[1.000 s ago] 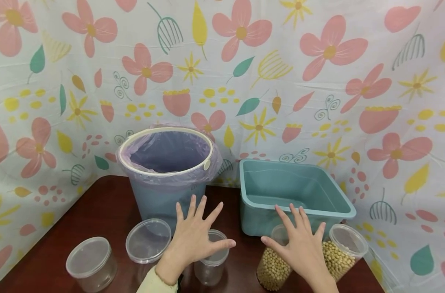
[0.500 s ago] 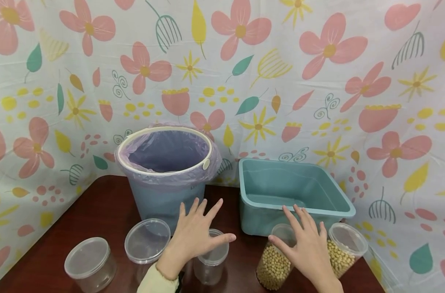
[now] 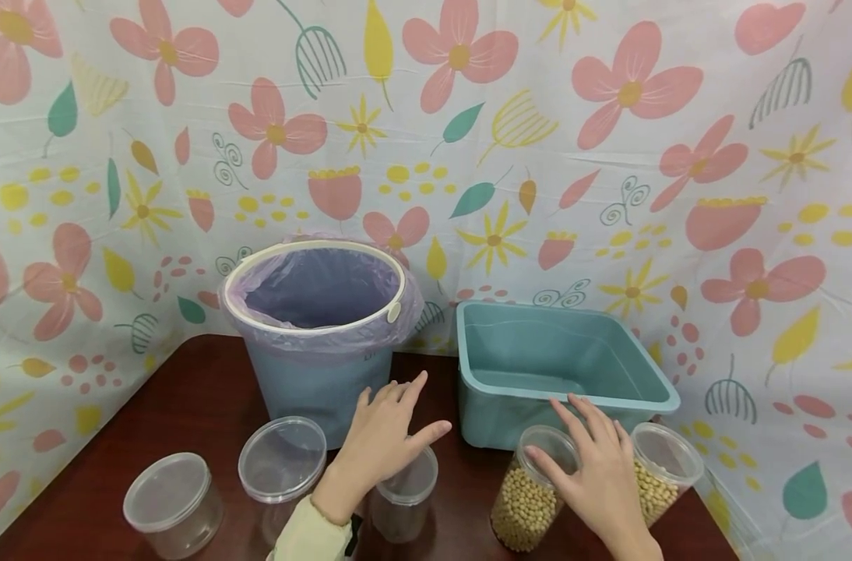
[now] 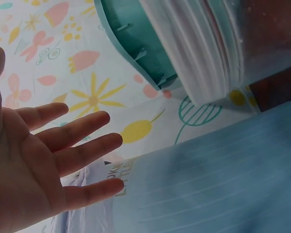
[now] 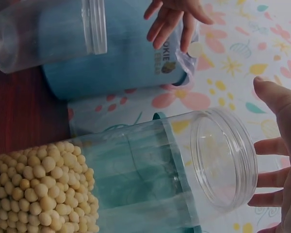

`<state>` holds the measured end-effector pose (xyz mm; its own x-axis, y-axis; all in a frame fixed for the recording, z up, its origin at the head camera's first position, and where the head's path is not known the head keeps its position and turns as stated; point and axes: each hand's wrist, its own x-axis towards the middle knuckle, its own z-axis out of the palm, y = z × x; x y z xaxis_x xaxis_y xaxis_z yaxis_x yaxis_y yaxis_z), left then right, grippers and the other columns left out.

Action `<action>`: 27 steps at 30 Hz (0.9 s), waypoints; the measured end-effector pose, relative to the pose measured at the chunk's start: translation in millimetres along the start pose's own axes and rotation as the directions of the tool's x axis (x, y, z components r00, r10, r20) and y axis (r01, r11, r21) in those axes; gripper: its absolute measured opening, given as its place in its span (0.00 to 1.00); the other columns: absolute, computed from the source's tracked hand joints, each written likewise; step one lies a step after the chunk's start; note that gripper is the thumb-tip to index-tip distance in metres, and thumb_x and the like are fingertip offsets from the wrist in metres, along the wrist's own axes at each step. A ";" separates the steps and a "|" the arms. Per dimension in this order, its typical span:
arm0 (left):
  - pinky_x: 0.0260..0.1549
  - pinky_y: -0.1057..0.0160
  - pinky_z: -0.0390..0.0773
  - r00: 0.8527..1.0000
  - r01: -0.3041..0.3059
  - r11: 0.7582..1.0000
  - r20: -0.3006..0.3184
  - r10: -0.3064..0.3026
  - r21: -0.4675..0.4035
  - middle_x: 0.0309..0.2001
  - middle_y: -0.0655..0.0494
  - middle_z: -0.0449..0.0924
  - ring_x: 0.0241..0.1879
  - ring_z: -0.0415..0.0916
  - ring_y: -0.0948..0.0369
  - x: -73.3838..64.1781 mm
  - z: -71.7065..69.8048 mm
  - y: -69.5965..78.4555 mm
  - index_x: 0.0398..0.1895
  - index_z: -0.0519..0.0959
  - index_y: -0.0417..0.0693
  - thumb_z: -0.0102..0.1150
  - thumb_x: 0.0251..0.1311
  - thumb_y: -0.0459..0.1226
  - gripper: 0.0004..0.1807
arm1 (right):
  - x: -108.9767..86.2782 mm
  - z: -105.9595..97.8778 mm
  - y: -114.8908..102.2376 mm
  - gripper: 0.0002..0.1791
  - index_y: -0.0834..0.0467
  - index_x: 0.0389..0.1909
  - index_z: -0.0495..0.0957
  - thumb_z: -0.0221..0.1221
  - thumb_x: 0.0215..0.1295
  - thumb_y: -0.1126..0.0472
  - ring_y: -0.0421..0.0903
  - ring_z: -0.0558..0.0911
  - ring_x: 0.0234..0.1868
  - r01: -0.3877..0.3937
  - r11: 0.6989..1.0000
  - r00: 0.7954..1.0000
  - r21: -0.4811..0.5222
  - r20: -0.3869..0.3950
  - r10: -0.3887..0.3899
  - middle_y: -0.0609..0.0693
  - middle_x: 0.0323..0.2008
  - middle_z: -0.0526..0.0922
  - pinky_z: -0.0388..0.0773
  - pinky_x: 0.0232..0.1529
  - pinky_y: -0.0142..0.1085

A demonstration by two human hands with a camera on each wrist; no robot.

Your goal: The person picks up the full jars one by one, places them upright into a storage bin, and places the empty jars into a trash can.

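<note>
My left hand (image 3: 377, 444) hovers with fingers spread above a small clear lidded jar (image 3: 401, 506), holding nothing. In the left wrist view its palm (image 4: 24, 179) faces the camera, with the blue bucket (image 4: 203, 179) beyond the fingers. My right hand (image 3: 601, 475) hangs over an open clear jar partly filled with soybeans (image 3: 524, 506), fingers extended and thumb apart. In the right wrist view, the fingers (image 5: 270, 178) are close to the jar's rim (image 5: 242, 160), not wrapped round it. Another open jar of pale beans (image 3: 653, 491) stands partly behind the right hand.
A blue bucket (image 3: 314, 389) lined with a purple bag stands at the back left. Right of it is a teal rectangular basin (image 3: 496, 421). Two more lidded clear containers, one low (image 3: 174, 506) and one wider (image 3: 282, 460), stand at the left of the dark table (image 3: 181, 405).
My left hand has turned, its fingers now pointing more to the right and closer together. My right hand has shifted right, uncovering more of the soybean jar's mouth.
</note>
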<state>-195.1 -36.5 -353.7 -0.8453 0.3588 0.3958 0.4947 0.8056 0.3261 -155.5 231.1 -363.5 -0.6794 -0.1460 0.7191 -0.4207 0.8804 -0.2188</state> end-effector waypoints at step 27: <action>0.51 0.49 0.64 0.988 0.065 0.930 0.154 -0.009 -0.361 0.58 0.46 0.65 0.57 0.63 0.49 39.5 2.6 14.4 0.66 0.58 0.48 0.42 0.60 0.59 0.36 | -22.7 -23.1 25.8 0.32 0.62 0.47 0.76 0.67 0.43 0.45 0.63 0.65 0.53 -0.031 1.000 0.994 0.001 -0.105 0.031 0.62 0.51 0.70 0.54 0.45 0.63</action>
<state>-221.9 -9.6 -335.6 -0.8708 0.4197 0.2560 0.4782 0.6022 0.6393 -137.0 267.5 -370.3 -0.6251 -0.0699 0.7774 -0.3999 0.8840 -0.2421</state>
